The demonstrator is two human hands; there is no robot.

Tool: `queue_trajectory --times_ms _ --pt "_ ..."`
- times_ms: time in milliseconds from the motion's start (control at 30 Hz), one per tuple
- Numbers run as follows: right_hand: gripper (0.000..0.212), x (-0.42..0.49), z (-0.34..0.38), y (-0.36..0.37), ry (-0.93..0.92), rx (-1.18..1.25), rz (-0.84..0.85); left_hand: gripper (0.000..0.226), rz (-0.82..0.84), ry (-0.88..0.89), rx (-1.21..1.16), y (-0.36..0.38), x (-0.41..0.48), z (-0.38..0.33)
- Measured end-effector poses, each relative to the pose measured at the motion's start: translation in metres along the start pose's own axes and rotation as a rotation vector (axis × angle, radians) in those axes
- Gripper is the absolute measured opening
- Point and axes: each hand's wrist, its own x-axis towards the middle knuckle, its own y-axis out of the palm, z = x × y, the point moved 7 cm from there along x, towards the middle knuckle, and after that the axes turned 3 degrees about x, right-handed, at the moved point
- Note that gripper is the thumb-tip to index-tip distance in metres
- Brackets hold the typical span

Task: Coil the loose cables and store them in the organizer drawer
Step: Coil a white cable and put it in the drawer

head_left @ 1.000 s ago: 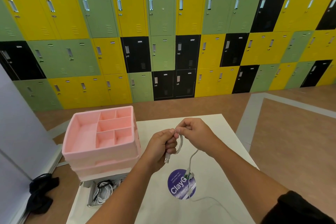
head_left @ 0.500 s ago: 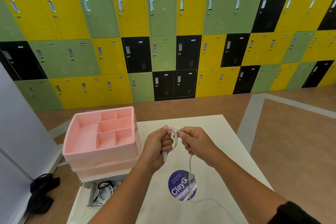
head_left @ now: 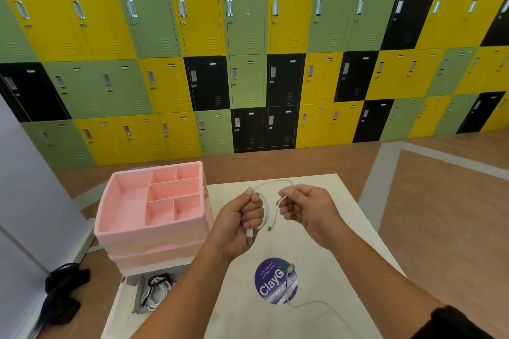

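- Sticker (head_left: 268,287) on the worktop (head_left: 344,242): round, purple, reads "ClayGo" in large letters. A smaller line above it appears to read "Let's keep our pantries clean".
- White cable (head_left: 271,182): held in the air above the worktop, between both hands, arching from one to the other.
- Left hand (head_left: 242,217): grip closed in a fist around a loop of this cable. The USB plug (head_left: 249,238) hangs out below the fist.
- Right hand (head_left: 305,209): grip pinches the cable near its other end. The small connector (head_left: 270,228) dangles free between the hands.
- Second cable (head_left: 287,290): thin, white, lying loose across the sticker. Its far run passes behind the right forearm and is lost.
- Pink organizer (head_left: 110,217): on the worktop's left edge, top tray divided into compartments.
- Drawer (head_left: 137,297): pulled out below the organizer, holding white and black cables. The left forearm partly covers it, so a count is not possible.
- Lockers (head_left: 192,22): label plates on the doors too small to read.
- Dark bundle (head_left: 60,294) on the floor at left: nature cannot be determined.
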Motion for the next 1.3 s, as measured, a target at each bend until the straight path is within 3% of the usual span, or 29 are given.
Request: queue_trajectory --times_ms 167,333,567,733,833,1033,1200,1300 --pt "0.018 0.000 0.004 0.001 0.026 0.225 -0.107 0.029 0.043 -0.091 0.089 0.009 -0.005 0.013" --pt "0.016 -0.001 -0.001 0.002 0.024 0.213 -0.112 0.027 0.020 -0.038 0.094 0.007 -0.003 0.011" --pt "0.026 -0.011 -0.022 0.028 0.190 -0.012 0.162 0.031 -0.094 0.207 0.344 0.002 0.002 -0.006" --pt "0.037 -0.017 -0.028 0.038 0.291 0.052 0.248 0.034 -0.145 0.333 0.578 0.002 -0.003 -0.015" --pt "0.010 -0.019 -0.026 0.045 0.232 -0.071 0.300 0.032 -0.196 0.381 0.627 0.001 -0.006 -0.015" --pt "0.026 -0.015 -0.031 0.037 0.226 -0.171 0.216 0.032 -0.274 0.425 0.631 -0.007 -0.006 -0.020" --pt "0.014 -0.029 -0.049 0.035 0.281 -0.494 0.482 0.032 -0.298 0.440 0.518 -0.015 -0.004 -0.031" --pt "0.012 -0.034 -0.052 0.031 0.318 -0.546 0.536 0.032 -0.299 0.419 0.538 -0.020 -0.005 -0.027"
